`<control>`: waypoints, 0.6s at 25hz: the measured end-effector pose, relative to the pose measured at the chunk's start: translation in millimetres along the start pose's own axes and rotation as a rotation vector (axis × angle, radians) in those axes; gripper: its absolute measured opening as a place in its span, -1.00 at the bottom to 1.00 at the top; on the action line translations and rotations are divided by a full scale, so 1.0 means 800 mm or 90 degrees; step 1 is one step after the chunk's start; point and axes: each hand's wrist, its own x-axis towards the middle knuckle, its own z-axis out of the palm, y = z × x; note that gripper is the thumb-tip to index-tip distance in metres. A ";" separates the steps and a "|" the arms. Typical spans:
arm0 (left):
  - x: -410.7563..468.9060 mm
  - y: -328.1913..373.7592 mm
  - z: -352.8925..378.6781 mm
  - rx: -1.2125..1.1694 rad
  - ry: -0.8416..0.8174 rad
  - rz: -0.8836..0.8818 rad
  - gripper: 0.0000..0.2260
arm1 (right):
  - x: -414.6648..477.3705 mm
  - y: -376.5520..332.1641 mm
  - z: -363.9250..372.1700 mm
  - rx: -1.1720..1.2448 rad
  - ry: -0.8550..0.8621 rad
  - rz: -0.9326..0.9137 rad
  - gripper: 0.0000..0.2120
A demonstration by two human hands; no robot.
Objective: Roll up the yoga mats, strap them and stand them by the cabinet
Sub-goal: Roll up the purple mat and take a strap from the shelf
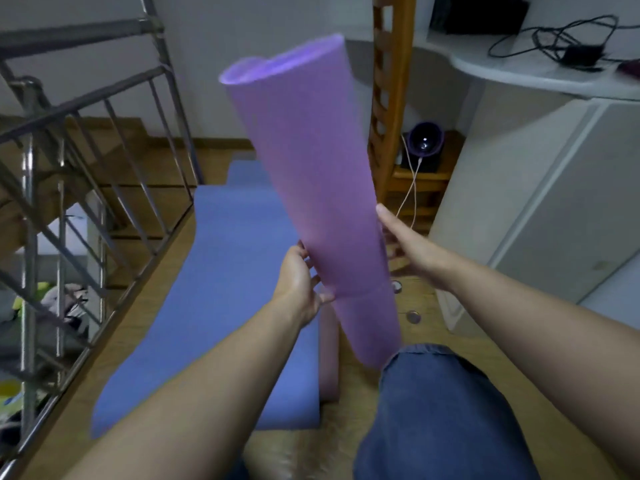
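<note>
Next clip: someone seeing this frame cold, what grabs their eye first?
The rolled purple mat fills the centre, held tilted with its open end up and leaning left, the left hand and right hand gripping it low down on either side. Behind it a blue mat lies flat and unrolled on the wooden floor, beside the metal stair railing on the left. A white cabinet stands at the right.
</note>
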 end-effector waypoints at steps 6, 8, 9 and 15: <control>0.085 -0.089 0.012 0.151 -0.012 -0.140 -0.64 | 0.041 0.133 -0.010 0.329 0.083 0.210 0.06; 0.109 -0.121 0.014 0.177 -0.029 -0.162 -0.61 | 0.057 0.174 -0.012 0.411 0.118 0.272 0.14; 0.119 -0.136 0.016 0.189 -0.031 -0.168 -0.64 | 0.061 0.187 -0.013 0.442 0.130 0.292 0.12; 0.151 -0.193 0.024 0.231 -0.017 -0.186 -0.67 | 0.074 0.233 -0.014 0.559 0.209 0.318 -0.62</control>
